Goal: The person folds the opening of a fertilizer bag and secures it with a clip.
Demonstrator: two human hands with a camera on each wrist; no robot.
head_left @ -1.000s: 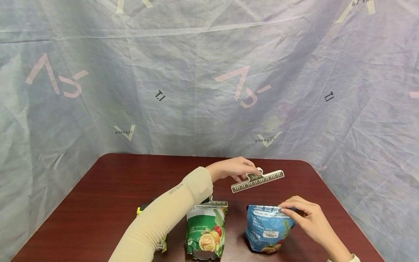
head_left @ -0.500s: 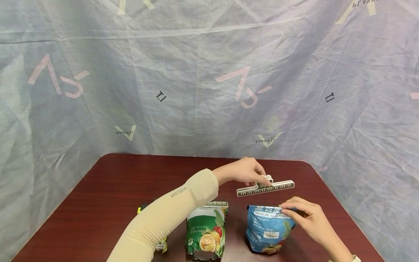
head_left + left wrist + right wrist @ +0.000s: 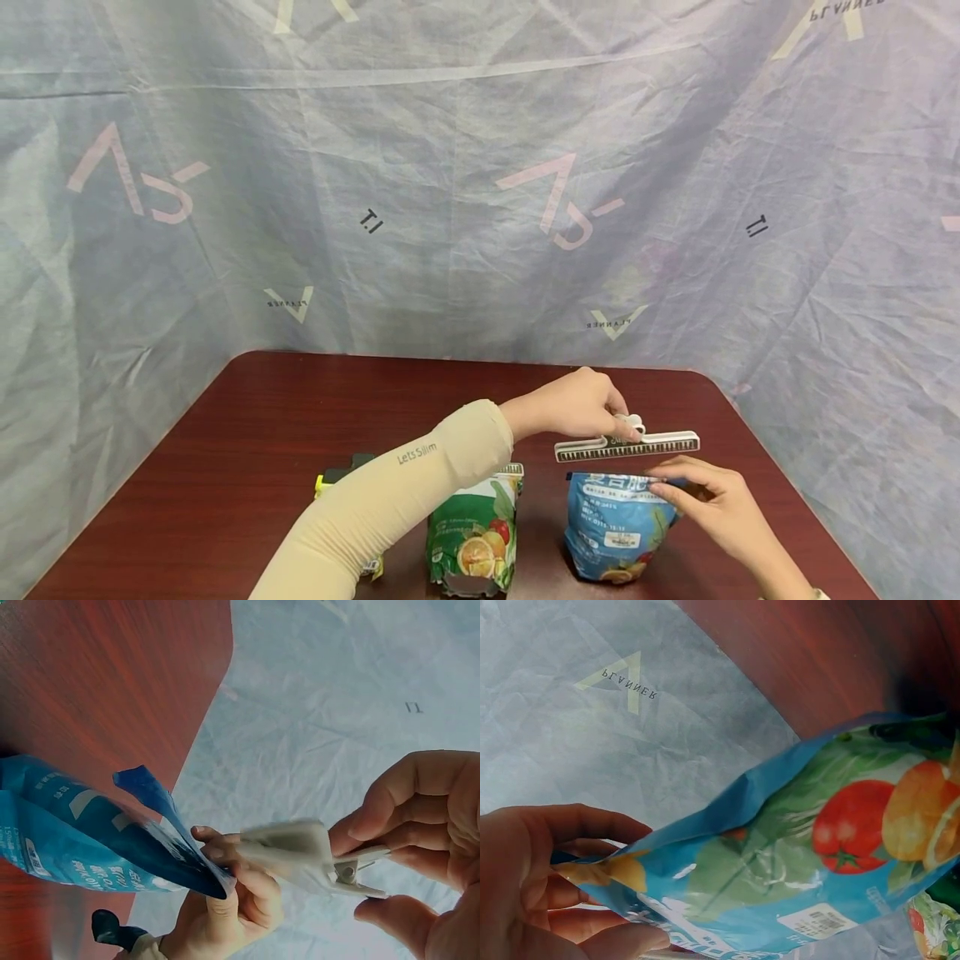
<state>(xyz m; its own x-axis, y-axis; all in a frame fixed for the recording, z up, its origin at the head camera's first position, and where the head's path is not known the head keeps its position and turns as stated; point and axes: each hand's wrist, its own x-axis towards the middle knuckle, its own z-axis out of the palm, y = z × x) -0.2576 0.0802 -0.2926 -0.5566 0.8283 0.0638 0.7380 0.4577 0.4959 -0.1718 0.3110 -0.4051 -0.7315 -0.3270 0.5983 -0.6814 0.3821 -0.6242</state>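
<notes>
My left hand pinches the handles of a long white bag clip with a piano-key pattern. In the head view the clip hangs just above and behind the top edge of a blue pouch printed with fruit and vegetables. At that pouch's top right corner, my right hand pinches the edge between thumb and fingers. The left wrist view shows the clip from its end, with thumb and fingers on its two handles. From the right wrist, the pouch stretches away from the fingers.
A green pouch with another piano-key clip along its top stands left of the blue one. Partly behind the left sleeve lies a yellow and black item. The dark red table ends at a grey cloth backdrop.
My left hand has carried the clip right and down, closer to the blue pouch's top, and the clip has turned nearer to level. The right hand has stayed at the pouch's corner.
</notes>
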